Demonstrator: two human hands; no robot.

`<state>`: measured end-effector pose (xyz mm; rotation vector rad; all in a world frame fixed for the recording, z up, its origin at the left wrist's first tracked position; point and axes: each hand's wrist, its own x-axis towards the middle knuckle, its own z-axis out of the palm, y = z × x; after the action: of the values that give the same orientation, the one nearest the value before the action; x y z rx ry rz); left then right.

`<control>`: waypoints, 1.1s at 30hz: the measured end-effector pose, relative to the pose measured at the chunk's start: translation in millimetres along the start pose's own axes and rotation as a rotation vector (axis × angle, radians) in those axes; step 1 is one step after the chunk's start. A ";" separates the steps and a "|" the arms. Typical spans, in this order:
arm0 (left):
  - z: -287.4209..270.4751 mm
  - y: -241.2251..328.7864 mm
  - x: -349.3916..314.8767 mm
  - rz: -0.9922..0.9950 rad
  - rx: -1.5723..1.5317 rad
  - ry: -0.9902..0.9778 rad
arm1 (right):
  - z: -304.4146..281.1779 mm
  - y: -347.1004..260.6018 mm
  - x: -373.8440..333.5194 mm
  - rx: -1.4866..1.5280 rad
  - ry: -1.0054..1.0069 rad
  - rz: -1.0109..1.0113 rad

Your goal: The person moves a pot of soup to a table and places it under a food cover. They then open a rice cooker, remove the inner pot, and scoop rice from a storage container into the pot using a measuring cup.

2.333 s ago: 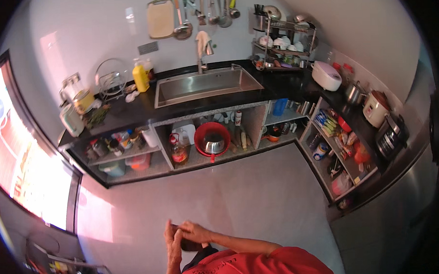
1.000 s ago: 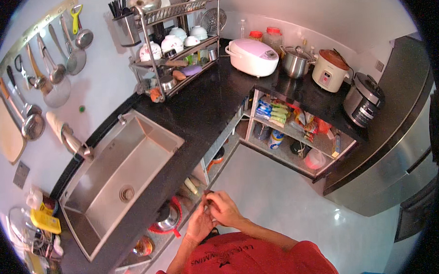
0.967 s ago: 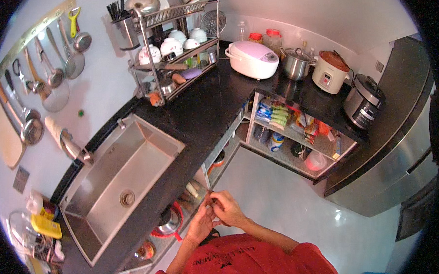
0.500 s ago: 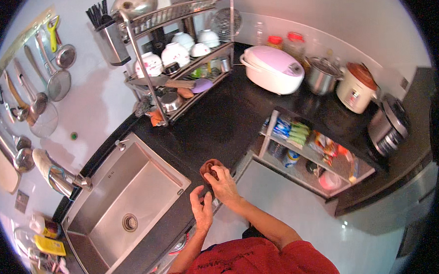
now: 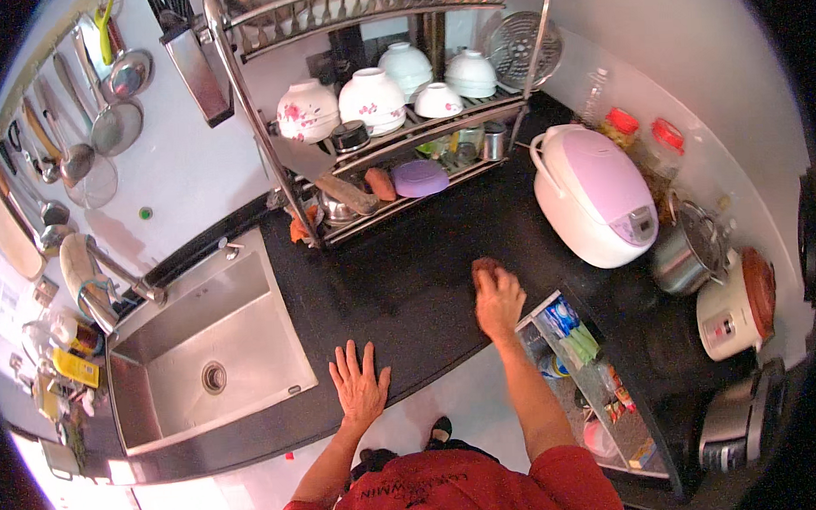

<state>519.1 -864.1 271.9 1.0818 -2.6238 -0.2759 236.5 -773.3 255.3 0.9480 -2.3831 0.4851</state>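
Note:
My right hand (image 5: 500,303) is closed over a bunched reddish-brown cloth (image 5: 484,268) on the black countertop (image 5: 382,278). Most of the cloth is hidden under the fingers; a part shows at the far left side of the hand. My left hand (image 5: 360,388) lies flat near the counter's front edge, fingers spread and holding nothing. To its left is the steel sink (image 5: 281,349).
A metal dish rack (image 5: 270,161) with bowls stands at the back. A pink and white rice cooker (image 5: 595,194), a steel pot (image 5: 689,250) and a cream cooker (image 5: 729,307) line the right. Open shelves (image 5: 565,384) with packets sit below the counter's right part.
My right hand has carried the cloth rightward and farther along the counter. My left hand, raised with bent fingers before, now rests flat on the countertop. The view has shifted right.

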 end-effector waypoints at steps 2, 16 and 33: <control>-0.4 1.8 1.8 0.008 0.044 -0.030 | 23.7 18.2 22.8 0.000 0.054 0.076; -11.9 9.8 14.0 -0.039 0.069 -0.146 | 99.1 -132.3 109.6 0.446 -0.064 -0.161; -14.4 -8.0 2.9 -0.043 -0.258 0.045 | -30.1 -133.1 -5.5 0.772 -0.369 -0.824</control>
<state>527.2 -872.7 283.8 1.0432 -2.4436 -0.5742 344.7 -847.2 293.6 2.3743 -1.7975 0.9581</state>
